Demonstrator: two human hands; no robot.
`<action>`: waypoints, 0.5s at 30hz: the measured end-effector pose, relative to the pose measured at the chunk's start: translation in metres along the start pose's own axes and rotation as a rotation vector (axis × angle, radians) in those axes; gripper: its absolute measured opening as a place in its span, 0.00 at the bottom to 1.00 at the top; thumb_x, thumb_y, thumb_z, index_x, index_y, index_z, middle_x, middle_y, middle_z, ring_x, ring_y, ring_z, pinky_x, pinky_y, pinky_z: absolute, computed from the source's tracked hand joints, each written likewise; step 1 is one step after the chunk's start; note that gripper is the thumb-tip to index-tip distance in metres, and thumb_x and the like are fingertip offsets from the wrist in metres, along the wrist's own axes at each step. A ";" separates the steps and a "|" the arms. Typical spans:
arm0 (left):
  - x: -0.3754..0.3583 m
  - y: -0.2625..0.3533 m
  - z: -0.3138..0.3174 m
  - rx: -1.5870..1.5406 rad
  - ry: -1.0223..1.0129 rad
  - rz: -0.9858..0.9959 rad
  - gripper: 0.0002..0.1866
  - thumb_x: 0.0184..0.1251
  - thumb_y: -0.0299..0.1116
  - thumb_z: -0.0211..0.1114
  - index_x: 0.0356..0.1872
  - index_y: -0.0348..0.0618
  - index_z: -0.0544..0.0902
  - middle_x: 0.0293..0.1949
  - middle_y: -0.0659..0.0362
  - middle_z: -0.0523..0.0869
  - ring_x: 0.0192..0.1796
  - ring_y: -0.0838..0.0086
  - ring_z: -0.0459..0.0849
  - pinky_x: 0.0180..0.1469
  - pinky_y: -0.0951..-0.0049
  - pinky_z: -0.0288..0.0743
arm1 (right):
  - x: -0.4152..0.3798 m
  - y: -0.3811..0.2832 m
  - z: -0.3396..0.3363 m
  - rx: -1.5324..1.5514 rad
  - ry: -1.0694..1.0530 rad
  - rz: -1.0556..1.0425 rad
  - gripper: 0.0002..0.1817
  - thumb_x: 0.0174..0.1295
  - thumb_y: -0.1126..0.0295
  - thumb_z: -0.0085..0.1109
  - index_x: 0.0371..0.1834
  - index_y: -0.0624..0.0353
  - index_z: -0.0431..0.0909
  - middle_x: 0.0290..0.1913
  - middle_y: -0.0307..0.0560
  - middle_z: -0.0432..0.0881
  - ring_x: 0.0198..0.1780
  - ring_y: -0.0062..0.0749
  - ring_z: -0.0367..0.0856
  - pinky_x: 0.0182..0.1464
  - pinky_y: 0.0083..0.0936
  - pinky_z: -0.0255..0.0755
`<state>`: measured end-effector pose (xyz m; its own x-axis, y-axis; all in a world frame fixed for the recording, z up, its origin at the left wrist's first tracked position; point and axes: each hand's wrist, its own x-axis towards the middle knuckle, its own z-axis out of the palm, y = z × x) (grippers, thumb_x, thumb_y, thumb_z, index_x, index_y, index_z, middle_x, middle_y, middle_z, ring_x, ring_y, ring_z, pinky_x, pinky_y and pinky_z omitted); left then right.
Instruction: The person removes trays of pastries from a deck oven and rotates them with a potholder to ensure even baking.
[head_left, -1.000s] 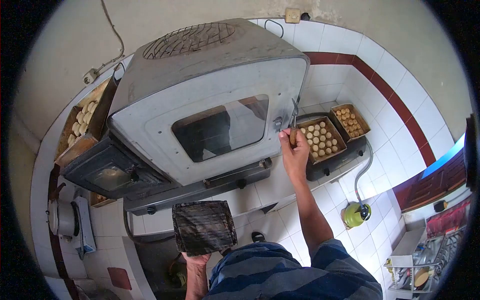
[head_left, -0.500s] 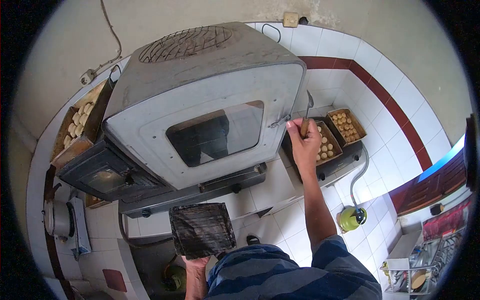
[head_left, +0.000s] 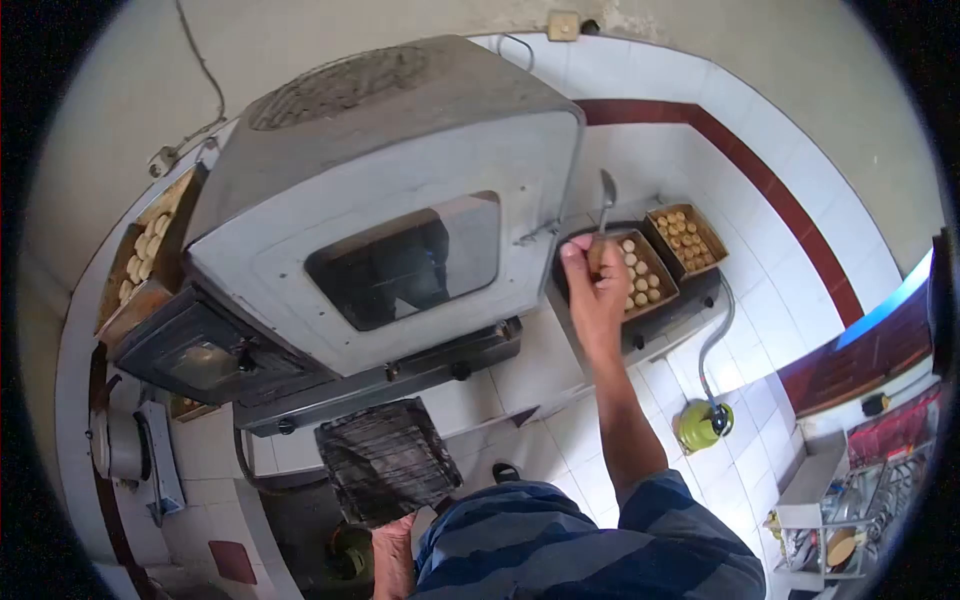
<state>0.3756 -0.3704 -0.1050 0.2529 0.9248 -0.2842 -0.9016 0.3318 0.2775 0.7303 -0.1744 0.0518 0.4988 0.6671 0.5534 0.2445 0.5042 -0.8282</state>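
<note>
From the head camera, I see my right hand (head_left: 592, 290), fingers pinched on a spoon (head_left: 602, 215), has drawn slightly back from the oven door (head_left: 390, 255) latch, and the door's right edge now stands a little ajar. My left hand (head_left: 392, 548) grips a dark empty tray (head_left: 385, 460) below. Two trays of pale dough balls (head_left: 660, 255) sit on the table (head_left: 540, 370), right of the oven.

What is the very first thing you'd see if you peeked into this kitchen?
The big grey metal oven with a dark window in its door fills the middle. At its right edge, the right hand holds a spoon upright by the door latch, with trays of small round cookies behind it. Lower down, the left hand holds a dark wire rack.
</note>
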 end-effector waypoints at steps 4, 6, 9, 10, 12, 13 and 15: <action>-0.012 -0.001 -0.015 0.001 0.030 -0.112 0.34 0.71 0.61 0.57 0.69 0.50 0.76 0.67 0.52 0.79 0.67 0.53 0.77 0.71 0.45 0.69 | -0.033 -0.015 0.007 0.066 -0.163 -0.001 0.09 0.70 0.69 0.65 0.45 0.63 0.79 0.34 0.34 0.79 0.34 0.15 0.72 0.37 0.17 0.69; -0.012 -0.002 -0.013 -0.002 0.049 -0.147 0.34 0.71 0.61 0.57 0.69 0.50 0.76 0.67 0.52 0.79 0.67 0.53 0.77 0.71 0.45 0.69 | -0.048 -0.017 0.009 0.095 -0.214 -0.002 0.11 0.70 0.68 0.66 0.46 0.63 0.79 0.34 0.36 0.80 0.33 0.16 0.73 0.36 0.17 0.69; -0.008 -0.004 -0.007 -0.009 0.071 -0.182 0.34 0.71 0.61 0.56 0.69 0.50 0.76 0.67 0.53 0.78 0.68 0.53 0.76 0.71 0.44 0.68 | -0.066 -0.019 0.010 -0.043 -0.430 0.053 0.14 0.69 0.67 0.67 0.49 0.64 0.79 0.33 0.41 0.81 0.33 0.17 0.75 0.35 0.18 0.70; -0.008 -0.005 -0.004 -0.014 0.077 -0.185 0.34 0.71 0.61 0.56 0.69 0.50 0.76 0.67 0.53 0.78 0.68 0.53 0.76 0.71 0.44 0.68 | -0.072 -0.020 0.012 -0.014 -0.469 0.090 0.15 0.69 0.66 0.67 0.50 0.65 0.79 0.33 0.42 0.81 0.33 0.18 0.75 0.35 0.19 0.70; -0.010 -0.002 -0.003 -0.030 0.077 -0.159 0.34 0.71 0.61 0.56 0.69 0.50 0.76 0.68 0.53 0.78 0.68 0.52 0.76 0.71 0.44 0.68 | -0.081 -0.022 0.020 0.025 -0.522 0.080 0.16 0.68 0.65 0.68 0.50 0.65 0.79 0.33 0.43 0.81 0.33 0.19 0.76 0.36 0.20 0.71; -0.004 0.007 0.004 -0.038 0.075 -0.126 0.34 0.71 0.62 0.56 0.69 0.50 0.76 0.68 0.53 0.78 0.68 0.52 0.76 0.71 0.44 0.68 | -0.086 -0.024 0.022 0.055 -0.553 0.066 0.16 0.68 0.65 0.68 0.50 0.65 0.79 0.33 0.43 0.81 0.33 0.19 0.76 0.36 0.20 0.71; -0.006 0.010 0.014 -0.057 0.073 -0.032 0.34 0.71 0.62 0.56 0.69 0.50 0.76 0.68 0.53 0.78 0.68 0.52 0.76 0.71 0.44 0.68 | -0.096 -0.027 0.030 0.097 -0.579 0.141 0.16 0.68 0.66 0.68 0.51 0.65 0.79 0.37 0.39 0.82 0.37 0.18 0.76 0.40 0.19 0.72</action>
<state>0.3696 -0.3697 -0.0879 0.2575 0.8971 -0.3591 -0.9126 0.3479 0.2148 0.6510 -0.2356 0.0243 -0.0196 0.9074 0.4199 0.1185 0.4191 -0.9002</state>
